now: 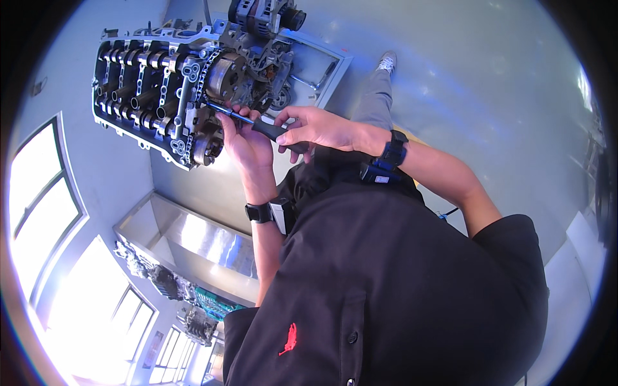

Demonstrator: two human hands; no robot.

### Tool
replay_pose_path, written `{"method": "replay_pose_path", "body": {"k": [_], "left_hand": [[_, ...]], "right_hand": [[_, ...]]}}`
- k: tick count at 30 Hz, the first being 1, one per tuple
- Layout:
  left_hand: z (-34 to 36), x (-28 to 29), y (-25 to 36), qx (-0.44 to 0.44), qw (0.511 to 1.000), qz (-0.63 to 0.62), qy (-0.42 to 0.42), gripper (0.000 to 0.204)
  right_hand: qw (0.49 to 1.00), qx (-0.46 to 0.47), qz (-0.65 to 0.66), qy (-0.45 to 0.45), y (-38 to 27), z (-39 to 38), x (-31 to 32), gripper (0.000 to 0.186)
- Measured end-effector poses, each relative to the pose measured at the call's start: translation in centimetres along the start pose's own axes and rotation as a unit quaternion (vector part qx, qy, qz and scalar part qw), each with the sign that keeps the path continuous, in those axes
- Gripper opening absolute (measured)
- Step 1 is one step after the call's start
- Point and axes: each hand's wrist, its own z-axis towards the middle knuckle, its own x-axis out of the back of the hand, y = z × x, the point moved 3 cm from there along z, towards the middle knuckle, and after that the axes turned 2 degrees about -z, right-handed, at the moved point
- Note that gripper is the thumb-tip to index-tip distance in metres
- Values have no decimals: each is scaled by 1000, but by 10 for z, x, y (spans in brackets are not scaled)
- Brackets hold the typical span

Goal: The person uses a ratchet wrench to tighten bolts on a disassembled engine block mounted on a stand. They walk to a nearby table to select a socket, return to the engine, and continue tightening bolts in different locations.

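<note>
My right hand (317, 128) is closed round the dark handle of a screwdriver-type driver (267, 128). Its metal shaft points left to the timing-chain end of an engine cylinder head (145, 93), between two round camshaft sprockets, the upper one (225, 76) and the lower one (208, 147). My left hand (250, 147) is close by the engine, its thumb and fingertips pinching the front of the shaft. Exactly what the tip touches is too small to make out. A timing chain (205, 76) runs beside the sprockets.
An alternator (261, 16) is mounted at the top of the engine. Behind it lies a metal-framed tray (338, 74). A steel bench (193, 235) and several engine parts (164, 280) stand at the lower left, near bright windows (42, 180). My leg (376, 96) shows at the upper right.
</note>
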Motion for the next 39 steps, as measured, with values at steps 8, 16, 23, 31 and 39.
{"method": "replay_pose_path", "body": {"k": [8, 16, 23, 31, 39], "left_hand": [[-1, 1, 4, -12, 1000, 2, 16, 29], [0, -1, 4, 19, 999, -41, 28, 28], [-1, 7, 1, 3, 1000, 21, 15, 27], [-6, 12, -7, 16, 1000, 11, -9, 26], [-10, 12, -5, 18, 1000, -5, -14, 34]], "right_hand": [[1000, 13, 13, -2, -1, -2, -5, 40], [998, -11, 68, -3, -7, -1, -14, 30], [999, 15, 46, 22, -6, 4, -23, 28], [878, 215, -361, 228, -10, 4, -24, 34], [997, -64, 33, 37, 7, -14, -17, 38]]}}
